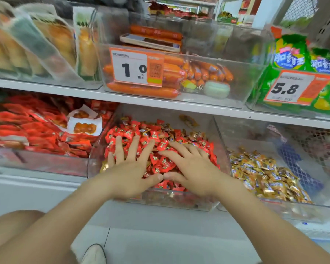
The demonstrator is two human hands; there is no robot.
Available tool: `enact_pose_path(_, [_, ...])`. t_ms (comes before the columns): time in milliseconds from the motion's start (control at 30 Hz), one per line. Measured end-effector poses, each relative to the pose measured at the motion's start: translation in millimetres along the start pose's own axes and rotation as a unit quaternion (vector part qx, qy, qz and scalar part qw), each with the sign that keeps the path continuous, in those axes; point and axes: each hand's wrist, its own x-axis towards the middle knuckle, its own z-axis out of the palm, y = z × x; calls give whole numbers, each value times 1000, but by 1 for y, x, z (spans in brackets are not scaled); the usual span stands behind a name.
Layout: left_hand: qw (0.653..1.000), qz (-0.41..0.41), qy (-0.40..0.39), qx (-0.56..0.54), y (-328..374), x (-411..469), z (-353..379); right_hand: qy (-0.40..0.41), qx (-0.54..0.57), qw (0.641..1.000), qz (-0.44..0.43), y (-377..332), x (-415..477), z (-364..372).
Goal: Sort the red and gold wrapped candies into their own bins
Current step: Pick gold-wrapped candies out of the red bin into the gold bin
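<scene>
On the lower shelf [27, 185] of a shop display, a person's two bare hands lie flat on a heap of red candies [159, 161] that fills a clear plastic middle bin [170, 202]. The left hand [131, 168] and right hand [193, 172] are both palm down with straight, spread fingers and thumb tips touching. Neither hand holds or pinches anything. The red candies are small, shiny, crinkled foil packets with a printed mark on each, piled loosely and highest near the front wall. Stray gold candies [191, 135] sit mixed into the back of this heap, and one more gold glint shows at the front left, just beside the left little finger. The main lot of gold candies [265, 178] lies in the right bin [274, 206], just beside the middle one, with a clear wall between them; they are the same size, in gold foil with a pale label. The likely trouble is that flat hands pressing or sweeping could push the strays down under the red ones, where they would be hard to find. The slick wrappers slide easily, so a forward rake could also tip pieces over the low front wall onto the floor [160, 235]. Scooping a handful across may carry red pieces into the gold lot.
</scene>
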Motion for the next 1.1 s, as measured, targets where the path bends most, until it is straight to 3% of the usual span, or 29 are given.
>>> enact_pose_path(133, [998, 64, 13, 5, -10, 26, -10, 68, -71, 994, 46, 15, 16, 1])
enact_pose_path(300, [986, 111, 122, 22, -21, 47, -15, 117, -79, 986, 94, 13, 18, -5])
enact_pose_path(367, [981, 110, 151, 49, -22, 47, -20, 149, -42, 986, 60, 8, 11, -12])
enact_pose_path(467, [979, 113, 159, 52, -21, 36, -27, 166, 73, 982, -59, -1, -1, -22])
enact_pose_path(600, [981, 112, 154, 24, -23, 7, -35, 82, 200, 964, -153, -28, 1, -19])
enact_pose_path(733, [980, 136, 146, 17, -19, -11, -38, -8, 98, 982, -164, -27, 20, -11])
enact_pose_path(833, [972, 192, 132, -26, -16, -9, -40, 5, -7, 993, -117, -11, 22, -26])
enact_pose_path(900, [973, 210, 62, -67, -19, -4, -39, 15, -59, 995, -83, -2, 17, -35])
enact_pose_path(1000, [976, 216, -15, -37, -23, 3, -36, 67, -150, 985, -55, 2, 9, -32])
enact_pose_path(1100, [977, 208, -39, -4, -23, 8, -39, 118, -111, 983, -86, -5, 3, -26])
